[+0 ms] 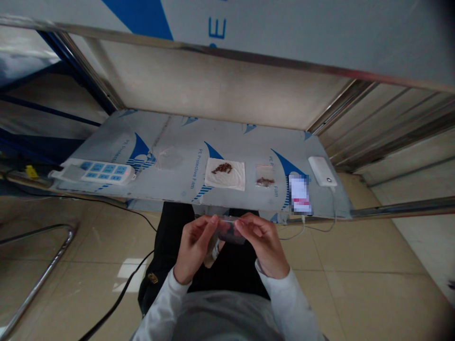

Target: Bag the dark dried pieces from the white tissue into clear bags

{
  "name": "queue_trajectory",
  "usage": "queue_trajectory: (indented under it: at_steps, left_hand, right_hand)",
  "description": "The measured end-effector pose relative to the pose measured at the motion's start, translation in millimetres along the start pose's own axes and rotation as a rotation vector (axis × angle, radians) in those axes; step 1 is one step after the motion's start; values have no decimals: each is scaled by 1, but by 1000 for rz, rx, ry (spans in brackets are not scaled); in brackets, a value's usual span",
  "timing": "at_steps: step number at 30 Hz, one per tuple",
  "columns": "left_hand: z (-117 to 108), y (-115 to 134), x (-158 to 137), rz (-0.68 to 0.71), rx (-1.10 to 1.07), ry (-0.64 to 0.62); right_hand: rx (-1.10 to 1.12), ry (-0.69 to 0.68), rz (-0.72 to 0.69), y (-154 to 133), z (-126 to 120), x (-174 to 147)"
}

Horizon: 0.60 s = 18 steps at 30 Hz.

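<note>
Between my two hands, above my lap, is a small clear plastic bag point(229, 232). My left hand point(195, 244) pinches its upper left corner between thumb and fingers. On the other corner, the thumb and fingers of my right hand point(265, 241) are closed. Whether anything is inside this bag I cannot tell. Beyond my hands a white napkin point(234, 181) lies on the table, with a heap of small dark brown pieces point(222, 168) on it. To its right lies another clear plastic bag point(263, 171) with similar brown bits at its lower end.
The table point(170, 180) has film-covered metal. At left lies a power strip point(106, 173); at right, a phone point(299, 193) and a white power bank point(322, 171) with cables over the front edge. Thin clear plastic point(166, 157) lies left of centre. A shelf point(284, 33) overhangs the table.
</note>
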<state>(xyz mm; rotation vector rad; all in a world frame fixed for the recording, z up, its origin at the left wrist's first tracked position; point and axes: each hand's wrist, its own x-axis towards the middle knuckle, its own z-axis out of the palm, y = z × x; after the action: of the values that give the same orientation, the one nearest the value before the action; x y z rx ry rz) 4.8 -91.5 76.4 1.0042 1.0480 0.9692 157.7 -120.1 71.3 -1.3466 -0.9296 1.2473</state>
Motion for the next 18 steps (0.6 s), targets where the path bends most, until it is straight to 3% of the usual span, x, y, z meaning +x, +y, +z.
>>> queue_trajectory:
  at_steps: [5, 8, 12, 18]
  left_hand:
    - [1, -3, 3, -7, 92, 51]
    - [2, -11, 6, -69, 61, 9]
    - [-2, -24, 9, -89, 52, -31]
    - [-17, -38, 17, -15, 64, 200]
  right_hand:
    - [-50, -91, 50, -6, -16, 9]
    - [-118, -26, -14, -15, -30, 27]
    - [-230, 195, -127, -19, -71, 88]
    - [-616, 446, -2, 7, -140, 192]
